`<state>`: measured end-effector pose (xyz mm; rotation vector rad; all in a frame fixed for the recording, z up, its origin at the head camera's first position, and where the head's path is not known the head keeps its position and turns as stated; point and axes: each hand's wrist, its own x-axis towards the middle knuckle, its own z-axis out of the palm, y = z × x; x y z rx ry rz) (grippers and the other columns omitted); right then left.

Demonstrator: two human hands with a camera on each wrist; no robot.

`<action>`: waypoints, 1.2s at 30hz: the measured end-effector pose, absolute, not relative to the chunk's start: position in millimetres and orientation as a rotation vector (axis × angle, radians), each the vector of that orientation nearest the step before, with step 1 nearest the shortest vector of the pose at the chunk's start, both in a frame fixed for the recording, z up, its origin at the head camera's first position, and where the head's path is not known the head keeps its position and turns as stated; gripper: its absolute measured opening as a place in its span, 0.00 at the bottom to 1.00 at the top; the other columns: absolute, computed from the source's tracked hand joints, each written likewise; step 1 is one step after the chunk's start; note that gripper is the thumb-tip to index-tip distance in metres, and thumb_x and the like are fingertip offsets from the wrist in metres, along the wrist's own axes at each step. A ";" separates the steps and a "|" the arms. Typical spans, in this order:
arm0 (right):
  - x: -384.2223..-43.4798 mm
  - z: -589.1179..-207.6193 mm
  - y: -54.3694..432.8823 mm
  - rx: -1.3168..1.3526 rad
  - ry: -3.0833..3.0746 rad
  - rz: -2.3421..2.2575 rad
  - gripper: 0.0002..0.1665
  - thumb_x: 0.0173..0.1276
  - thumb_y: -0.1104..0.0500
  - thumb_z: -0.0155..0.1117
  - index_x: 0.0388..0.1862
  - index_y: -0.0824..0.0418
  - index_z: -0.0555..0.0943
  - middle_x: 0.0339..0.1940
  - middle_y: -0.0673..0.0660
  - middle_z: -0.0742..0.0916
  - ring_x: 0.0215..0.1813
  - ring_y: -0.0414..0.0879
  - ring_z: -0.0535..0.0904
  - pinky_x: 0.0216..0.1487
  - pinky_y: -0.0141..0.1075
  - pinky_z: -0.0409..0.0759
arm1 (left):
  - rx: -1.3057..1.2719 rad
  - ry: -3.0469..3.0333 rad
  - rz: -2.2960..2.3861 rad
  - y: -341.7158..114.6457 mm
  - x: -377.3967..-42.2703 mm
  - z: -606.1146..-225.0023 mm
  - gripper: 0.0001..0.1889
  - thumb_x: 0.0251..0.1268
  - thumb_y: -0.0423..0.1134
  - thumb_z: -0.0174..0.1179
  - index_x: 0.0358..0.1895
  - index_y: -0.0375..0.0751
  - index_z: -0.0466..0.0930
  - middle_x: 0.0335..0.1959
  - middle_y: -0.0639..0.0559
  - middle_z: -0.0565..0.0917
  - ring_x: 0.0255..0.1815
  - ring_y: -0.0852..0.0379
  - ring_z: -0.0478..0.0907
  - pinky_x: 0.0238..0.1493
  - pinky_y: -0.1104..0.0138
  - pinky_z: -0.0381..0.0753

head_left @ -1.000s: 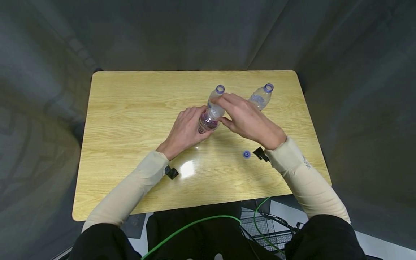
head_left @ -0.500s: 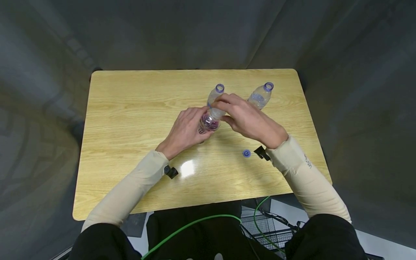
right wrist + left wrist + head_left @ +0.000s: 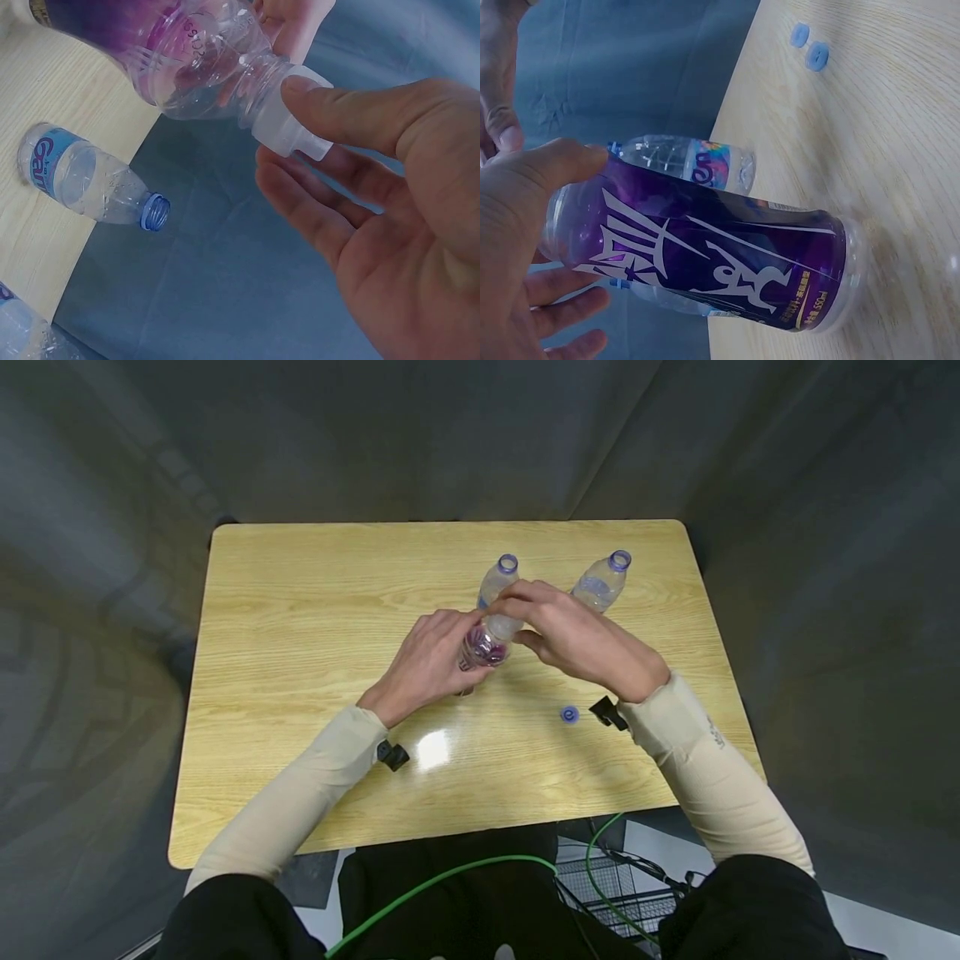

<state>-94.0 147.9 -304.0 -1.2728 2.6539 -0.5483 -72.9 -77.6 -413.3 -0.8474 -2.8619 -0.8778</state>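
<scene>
A clear bottle with a purple label (image 3: 712, 240) is in my left hand (image 3: 427, 656), which grips it round its upper part. Its base is close to the tabletop in the left wrist view; I cannot tell whether they touch. On the bottle's neck sits a frosted white cap (image 3: 289, 112). My right hand (image 3: 581, 635) pinches this cap, thumb on one side and fingers on the other. Behind the hands, one uncapped clear bottle (image 3: 498, 578) shows partly past my right fingers. Another uncapped clear bottle (image 3: 602, 580) stands farther right, its lower part hidden by my right hand.
A small blue cap (image 3: 569, 714) lies on the wooden table (image 3: 315, 602) near my right wrist. The left wrist view shows a second blue cap (image 3: 800, 34) beside it. Grey curtains (image 3: 420, 443) surround the table, and a green cable (image 3: 450, 870) hangs at its front edge.
The purple-labelled bottle's top and my right hand have shifted slightly to the right, with the right fingers still at the cap. The two uncapped bottles and the blue cap stay put.
</scene>
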 end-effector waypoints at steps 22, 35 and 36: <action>-88.0 -297.5 155.8 -1.260 2.549 -0.533 0.27 0.69 0.73 0.68 0.66 0.61 0.82 0.69 0.57 0.81 0.72 0.53 0.75 0.71 0.48 0.77 | -1.099 -2.982 -1.112 -89.5 -80.9 -405.2 0.48 0.62 0.62 0.71 0.82 0.52 0.61 0.68 0.52 0.80 0.69 0.51 0.74 0.73 0.50 0.71; -90.6 -301.7 155.2 -1.053 2.655 -0.557 0.31 0.75 0.49 0.68 0.69 0.62 0.78 0.60 0.59 0.84 0.54 0.50 0.84 0.56 0.46 0.85 | -1.068 -2.991 -1.083 -90.0 -81.4 -402.4 0.45 0.62 0.63 0.69 0.78 0.45 0.66 0.61 0.52 0.81 0.66 0.51 0.74 0.71 0.51 0.72; -90.8 -303.2 154.9 -1.035 2.685 -0.532 0.31 0.75 0.46 0.68 0.69 0.62 0.78 0.58 0.58 0.84 0.50 0.49 0.84 0.53 0.45 0.85 | -1.051 -2.992 -1.077 -89.8 -81.5 -402.0 0.45 0.62 0.63 0.70 0.78 0.45 0.66 0.62 0.51 0.81 0.66 0.51 0.74 0.70 0.51 0.73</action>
